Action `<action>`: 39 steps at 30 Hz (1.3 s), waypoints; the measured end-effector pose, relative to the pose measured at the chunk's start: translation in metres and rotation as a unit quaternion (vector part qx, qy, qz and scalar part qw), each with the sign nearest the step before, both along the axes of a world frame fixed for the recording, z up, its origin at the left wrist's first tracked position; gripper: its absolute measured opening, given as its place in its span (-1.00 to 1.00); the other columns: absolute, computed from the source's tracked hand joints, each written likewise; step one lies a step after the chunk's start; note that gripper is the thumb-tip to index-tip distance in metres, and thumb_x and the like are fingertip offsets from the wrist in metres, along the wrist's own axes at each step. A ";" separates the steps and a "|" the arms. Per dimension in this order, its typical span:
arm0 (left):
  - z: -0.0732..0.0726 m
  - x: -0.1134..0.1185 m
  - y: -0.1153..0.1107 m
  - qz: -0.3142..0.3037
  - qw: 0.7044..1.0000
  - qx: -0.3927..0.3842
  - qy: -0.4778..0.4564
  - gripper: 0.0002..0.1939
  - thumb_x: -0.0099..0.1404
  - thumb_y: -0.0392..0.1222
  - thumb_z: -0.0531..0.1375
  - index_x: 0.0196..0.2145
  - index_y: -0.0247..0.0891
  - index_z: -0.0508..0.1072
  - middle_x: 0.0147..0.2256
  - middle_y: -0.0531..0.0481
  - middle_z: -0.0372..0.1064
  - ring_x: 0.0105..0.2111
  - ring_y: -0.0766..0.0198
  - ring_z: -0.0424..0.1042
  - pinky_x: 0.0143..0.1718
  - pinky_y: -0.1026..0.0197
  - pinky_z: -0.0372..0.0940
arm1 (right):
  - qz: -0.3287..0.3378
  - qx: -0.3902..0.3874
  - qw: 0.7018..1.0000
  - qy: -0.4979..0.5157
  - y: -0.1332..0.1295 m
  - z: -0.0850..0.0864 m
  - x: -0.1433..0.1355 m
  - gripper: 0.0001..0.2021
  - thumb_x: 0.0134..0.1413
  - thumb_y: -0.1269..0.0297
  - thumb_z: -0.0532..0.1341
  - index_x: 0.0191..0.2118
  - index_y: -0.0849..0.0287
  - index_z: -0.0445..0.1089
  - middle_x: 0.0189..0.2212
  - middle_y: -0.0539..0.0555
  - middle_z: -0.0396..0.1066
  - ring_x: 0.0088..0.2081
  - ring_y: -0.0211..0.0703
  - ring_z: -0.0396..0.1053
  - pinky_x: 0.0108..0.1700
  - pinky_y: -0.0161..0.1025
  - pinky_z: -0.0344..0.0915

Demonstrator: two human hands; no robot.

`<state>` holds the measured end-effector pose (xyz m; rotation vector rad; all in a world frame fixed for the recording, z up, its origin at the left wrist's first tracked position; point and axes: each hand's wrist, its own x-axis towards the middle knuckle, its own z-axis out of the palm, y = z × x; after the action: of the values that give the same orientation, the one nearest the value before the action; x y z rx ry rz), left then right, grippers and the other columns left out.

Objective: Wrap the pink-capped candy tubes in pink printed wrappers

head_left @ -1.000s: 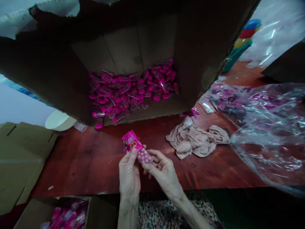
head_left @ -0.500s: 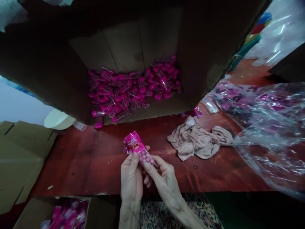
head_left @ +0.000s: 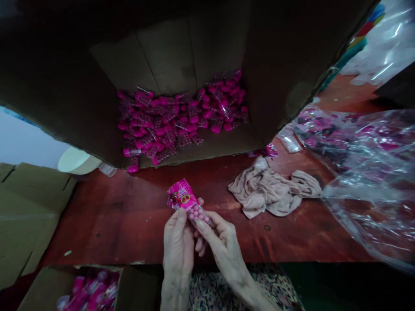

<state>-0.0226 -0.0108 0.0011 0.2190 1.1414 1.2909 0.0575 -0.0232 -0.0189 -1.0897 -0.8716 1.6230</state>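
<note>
Between both hands, above the red-brown table [head_left: 129, 216], is a small clear container of pink candy balls [head_left: 196, 212]. A bright pink printed wrapper [head_left: 183, 194] covers its upper end, which points up and left. My left hand [head_left: 179, 235] pinches the wrapper's lower edge with thumb and fingers. Around the clear lower end, my right hand [head_left: 220, 237] is closed, its thumb lying on top. Fingertips behind the container are partly hidden. Beyond the hands, a large cardboard box [head_left: 220, 147] lies with its open side facing me, holding many pink-capped candy containers [head_left: 165, 125].
A crumpled beige cloth [head_left: 272, 190] lies to the right, beside a big clear plastic bag [head_left: 366, 190] of pink wrappers. At the left are a pale round bowl [head_left: 78, 160] and cardboard flaps [head_left: 29, 216]. An open carton [head_left: 129, 285] of pink pieces sits below the table edge.
The hands and the candy container have barely moved. My view has shifted slightly, so the bag and cloth appear a little farther right.
</note>
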 end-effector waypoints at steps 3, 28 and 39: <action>0.001 0.003 0.001 0.021 0.999 0.000 0.024 -0.70 0.06 -0.07 0.27 -0.32 -0.36 0.49 -0.47 -0.09 0.48 -0.81 0.52 0.10 -0.87 0.41 -0.03 | -0.006 -0.003 1.000 -0.012 -0.001 0.001 0.000 -0.72 0.11 0.13 0.13 -0.22 0.27 0.35 -0.65 -0.07 0.27 -0.69 -0.38 0.22 -0.66 -0.43 0.24; -0.001 -0.002 -0.004 0.008 1.000 -0.004 0.029 -0.60 0.09 0.02 0.22 -0.24 -0.37 0.48 -0.73 0.12 0.23 -0.87 0.54 -0.03 -0.90 0.44 -0.09 | -0.006 -0.035 0.998 0.052 0.000 0.002 -0.007 -0.76 0.06 0.14 0.17 -0.35 0.26 0.33 -0.63 -0.06 0.29 -0.69 -0.40 0.22 -0.67 -0.46 0.22; 0.003 -0.001 -0.010 0.001 0.999 -0.013 0.051 -0.59 0.11 -0.01 0.22 -0.15 -0.33 0.49 -0.79 0.19 0.10 -0.90 0.53 -0.03 -0.92 0.44 -0.06 | 0.011 -0.116 0.977 0.176 -0.001 0.003 -0.010 -0.69 -0.04 0.08 0.24 -0.45 0.28 0.29 -0.68 -0.07 0.29 -0.76 -0.42 0.21 -0.75 -0.50 0.19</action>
<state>-0.0234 -0.0204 0.0040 0.2664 1.2452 1.2773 0.0472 -0.0246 -0.0164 -0.9076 -0.4711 1.8980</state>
